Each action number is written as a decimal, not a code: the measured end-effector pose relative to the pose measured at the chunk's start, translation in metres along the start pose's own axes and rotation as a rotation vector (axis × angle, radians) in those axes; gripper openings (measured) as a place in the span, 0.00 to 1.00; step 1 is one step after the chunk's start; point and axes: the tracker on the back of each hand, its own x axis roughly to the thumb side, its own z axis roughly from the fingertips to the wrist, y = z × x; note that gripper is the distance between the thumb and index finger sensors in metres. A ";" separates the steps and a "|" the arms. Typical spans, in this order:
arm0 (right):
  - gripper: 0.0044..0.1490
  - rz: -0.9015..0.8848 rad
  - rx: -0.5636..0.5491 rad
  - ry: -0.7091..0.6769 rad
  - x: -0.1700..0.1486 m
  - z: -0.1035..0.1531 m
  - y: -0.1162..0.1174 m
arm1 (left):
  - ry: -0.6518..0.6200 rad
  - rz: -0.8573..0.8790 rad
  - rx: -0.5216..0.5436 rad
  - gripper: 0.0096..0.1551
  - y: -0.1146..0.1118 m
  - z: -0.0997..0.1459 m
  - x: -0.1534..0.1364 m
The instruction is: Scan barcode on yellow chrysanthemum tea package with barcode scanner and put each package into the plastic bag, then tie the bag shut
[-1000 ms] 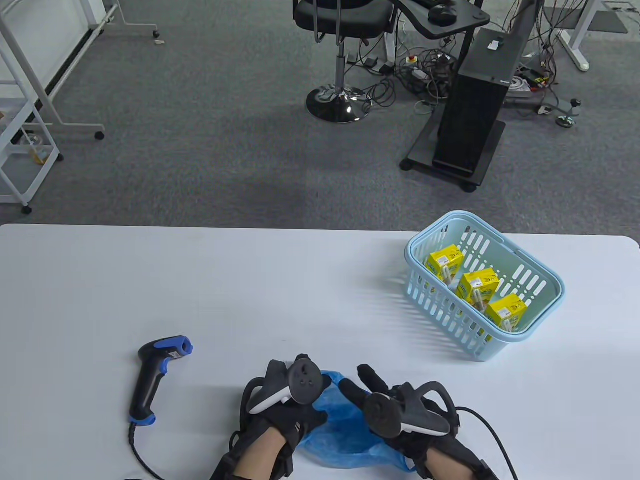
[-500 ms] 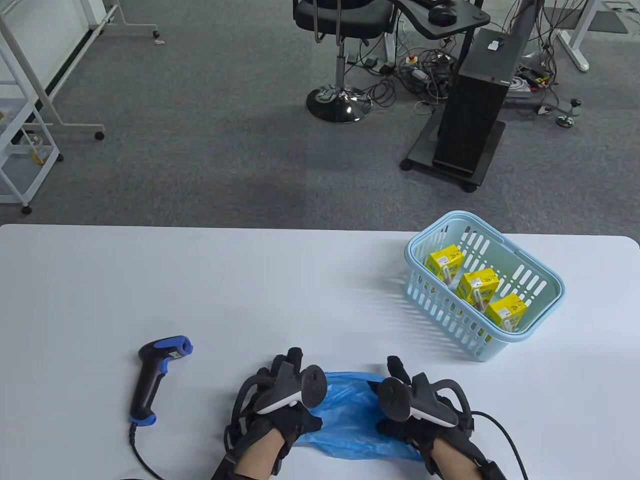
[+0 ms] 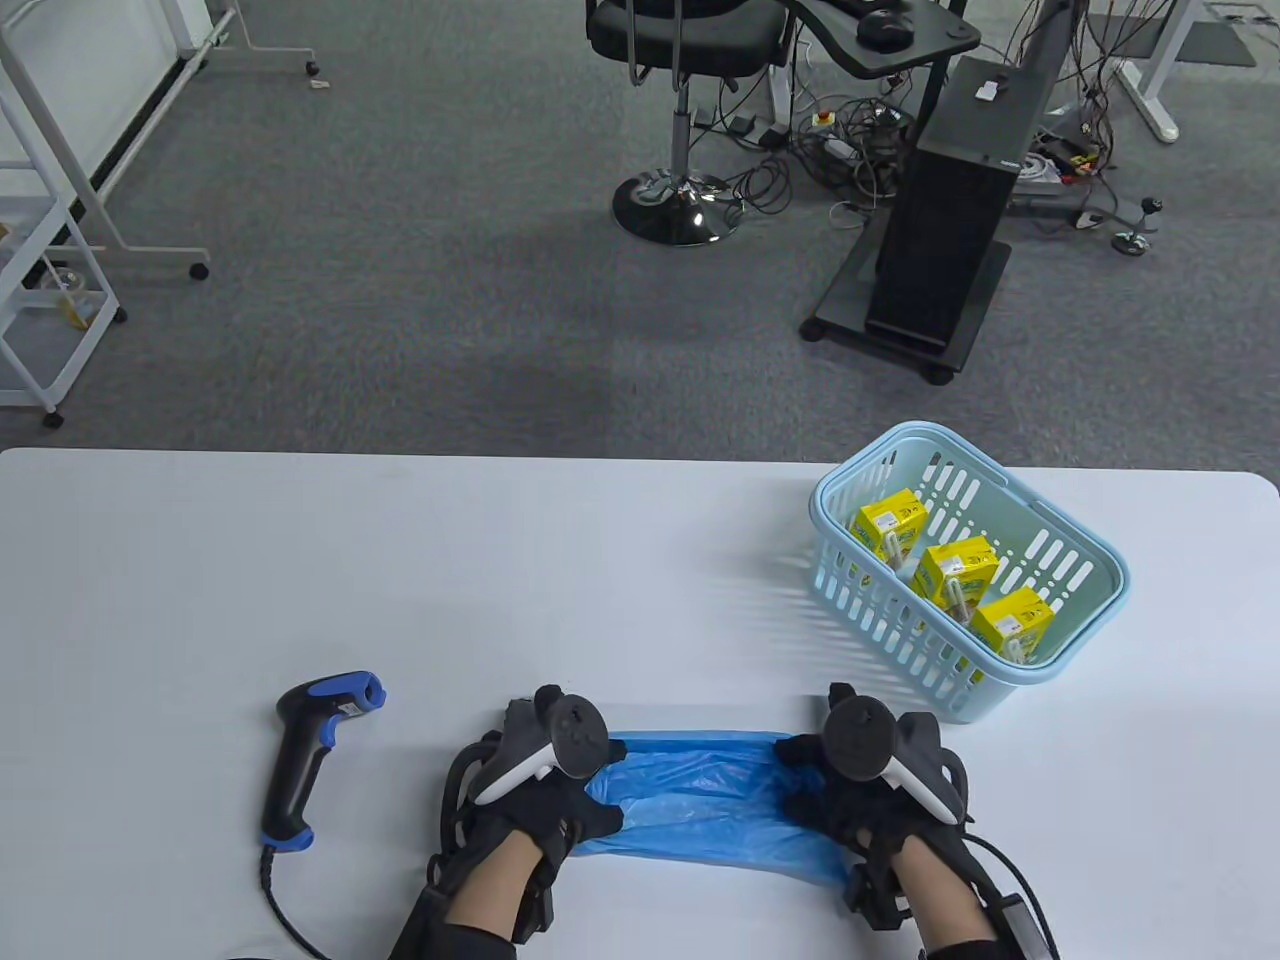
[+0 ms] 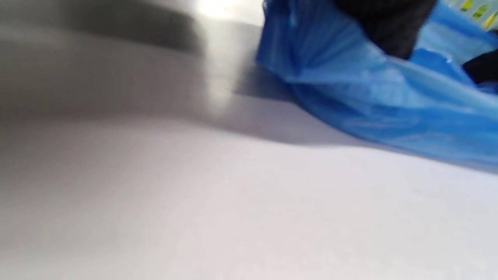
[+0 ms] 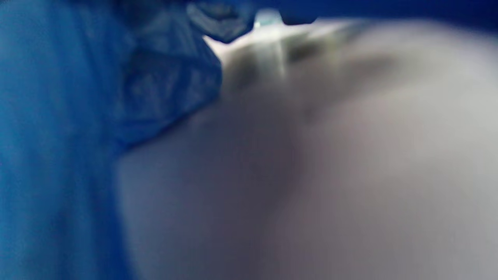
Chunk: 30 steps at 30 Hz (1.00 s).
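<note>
A blue plastic bag (image 3: 700, 805) lies stretched sideways on the white table (image 3: 500, 580) near the front edge. My left hand (image 3: 545, 790) grips the bag's left end and my right hand (image 3: 850, 790) grips its right end. In the left wrist view the blue plastic bag (image 4: 373, 97) fills the upper right, with a dark glove finger (image 4: 389, 23) gripping it. The right wrist view is blurred, with the blue plastic bag (image 5: 58, 136) at its left. Three yellow tea packages (image 3: 957, 575) stand in a light blue basket (image 3: 1090, 570) at the right. The black and blue barcode scanner (image 3: 310, 745) lies left of my hands.
The scanner's cable (image 3: 280, 905) runs off the front edge of the table. Beyond the far edge is grey carpet with an office chair (image 3: 680, 110), a black computer tower (image 3: 950, 200) and a white rack (image 3: 50, 250).
Both hands have moved apart, left hand leftward and right hand rightward, pulling the crumpled bag out into a wide flat band between them.
</note>
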 end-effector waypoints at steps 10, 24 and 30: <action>0.60 0.207 0.077 -0.119 0.037 0.013 -0.016 | -0.088 -0.107 0.166 0.44 0.004 -0.002 0.020; 0.57 -0.080 -0.041 -0.184 0.036 0.024 -0.059 | -0.122 -0.026 0.258 0.41 0.050 0.028 0.025; 0.56 -0.051 -0.059 -0.170 0.032 0.022 -0.057 | -0.077 -0.087 0.213 0.43 0.045 0.028 0.025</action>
